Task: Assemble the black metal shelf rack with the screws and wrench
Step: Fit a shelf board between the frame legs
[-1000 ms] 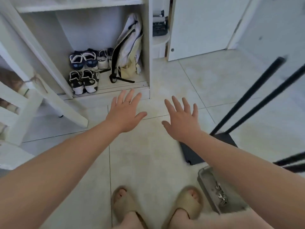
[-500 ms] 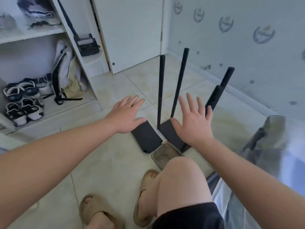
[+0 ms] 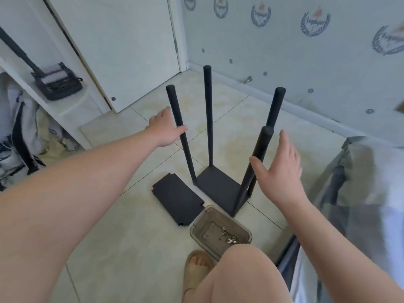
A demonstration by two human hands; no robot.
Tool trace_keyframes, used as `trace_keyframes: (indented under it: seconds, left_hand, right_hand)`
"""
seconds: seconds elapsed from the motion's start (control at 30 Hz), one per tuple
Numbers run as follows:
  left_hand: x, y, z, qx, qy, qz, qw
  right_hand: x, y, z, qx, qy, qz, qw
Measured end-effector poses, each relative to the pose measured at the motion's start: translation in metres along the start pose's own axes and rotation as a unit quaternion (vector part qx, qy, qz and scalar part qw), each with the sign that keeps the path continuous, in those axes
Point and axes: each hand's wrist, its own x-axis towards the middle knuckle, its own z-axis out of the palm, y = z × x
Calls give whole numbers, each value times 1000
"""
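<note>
The black rack (image 3: pixel 218 186) stands on the tiled floor: a flat base panel with several upright round poles. My left hand (image 3: pixel 164 129) reaches to the front-left pole (image 3: pixel 178 127), fingers straight, thumb touching or nearly touching it. My right hand (image 3: pixel 278 169) hovers open just right of the front-right pole (image 3: pixel 260 154), not gripping it. A loose black shelf panel (image 3: pixel 177 202) lies flat left of the base. A clear plastic tray (image 3: pixel 207 232) near my knee holds screws and a small wrench (image 3: pixel 229 238).
A wall with emblem wallpaper (image 3: pixel 306 51) runs behind the rack, a white door (image 3: pixel 122 51) at the back left. A white shelving unit with a bag (image 3: pixel 19 132) stands at left. Grey fabric (image 3: pixel 360 204) lies at right. My knee and sandalled foot (image 3: pixel 196 270) are below.
My view swung right from the shoe cabinet to the rack. Both hands moved forward and apart, now flanking the front poles; the whole rack, loose panel and tray came into view.
</note>
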Motion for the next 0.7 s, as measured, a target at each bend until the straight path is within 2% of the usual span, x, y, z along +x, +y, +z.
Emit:
trace_keyframes:
  seconds: [0.17,0.23,0.47,0.7]
  left_hand:
    - [50,1,8,-183,48,-46,981]
    - [62,1,12,-219,74,-49,972]
    - [62,7,26,-223,54,-6,973]
    - [22,1,12,-225,97,8,970]
  right_hand:
    - [27,6,19,60,-26,24,998]
    - [35,8,26,77,-38,32,996]
    - [49,15,36,80,-62,37,994]
    - [49,3,23,118,-58,22,991]
